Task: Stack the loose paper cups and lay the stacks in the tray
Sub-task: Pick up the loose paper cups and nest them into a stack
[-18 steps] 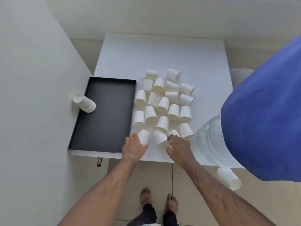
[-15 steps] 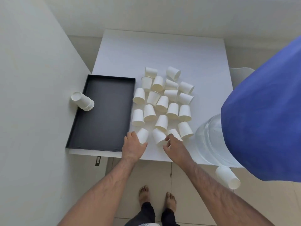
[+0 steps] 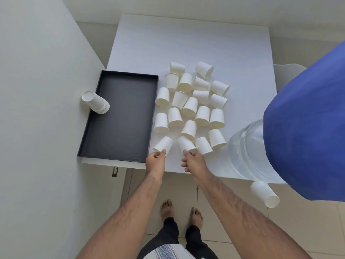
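Note:
Several loose white paper cups (image 3: 190, 107) lie and stand in a cluster on the white table (image 3: 186, 43), right of a black tray (image 3: 119, 116). My left hand (image 3: 155, 161) pinches the rim of the nearest left cup (image 3: 164, 144), which is tilted. Fingers of my right hand (image 3: 193, 161) grip the rim of the neighbouring cup (image 3: 185, 143). A short stack of cups (image 3: 96, 102) lies on the tray's left rim. The tray's floor holds nothing.
A large clear water bottle (image 3: 248, 152) with a blue top (image 3: 308, 128) stands at the table's right front corner. One cup (image 3: 264, 194) lies by its base, past the table's front edge. A white wall runs along the left. My bare feet stand on the tiled floor.
Both hands have pulled back slightly toward the table's front edge and closed on the rims of the two nearest cups. The left cup has tipped toward me.

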The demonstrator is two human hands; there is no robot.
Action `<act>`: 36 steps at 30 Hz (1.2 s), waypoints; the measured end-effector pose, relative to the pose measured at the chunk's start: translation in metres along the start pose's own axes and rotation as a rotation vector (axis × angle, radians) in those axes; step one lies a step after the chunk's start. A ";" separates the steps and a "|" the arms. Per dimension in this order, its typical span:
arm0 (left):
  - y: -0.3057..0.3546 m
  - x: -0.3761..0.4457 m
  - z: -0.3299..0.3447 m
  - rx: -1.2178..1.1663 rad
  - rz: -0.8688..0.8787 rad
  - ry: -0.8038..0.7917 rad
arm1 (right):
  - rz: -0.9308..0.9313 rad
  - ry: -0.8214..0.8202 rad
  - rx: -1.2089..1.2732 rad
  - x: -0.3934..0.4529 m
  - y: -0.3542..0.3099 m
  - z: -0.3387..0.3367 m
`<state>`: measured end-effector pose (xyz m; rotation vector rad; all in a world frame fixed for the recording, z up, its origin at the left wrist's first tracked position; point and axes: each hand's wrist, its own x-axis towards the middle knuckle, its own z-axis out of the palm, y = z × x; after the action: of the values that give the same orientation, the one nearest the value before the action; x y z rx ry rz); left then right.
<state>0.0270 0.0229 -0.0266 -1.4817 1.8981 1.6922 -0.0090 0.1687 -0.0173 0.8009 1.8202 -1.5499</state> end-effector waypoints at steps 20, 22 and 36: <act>0.003 -0.005 -0.040 0.112 0.229 -0.036 | 0.024 0.073 0.111 -0.010 -0.002 0.000; 0.002 -0.004 -0.045 0.108 0.269 -0.012 | -0.012 0.084 0.063 -0.016 0.000 -0.005; 0.020 -0.004 -0.065 -0.375 0.181 -0.031 | -0.284 0.066 0.280 -0.030 -0.022 -0.034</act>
<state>0.0431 -0.0324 0.0104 -1.4233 1.8183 2.2401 -0.0092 0.1974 0.0235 0.7494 1.8499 -2.0156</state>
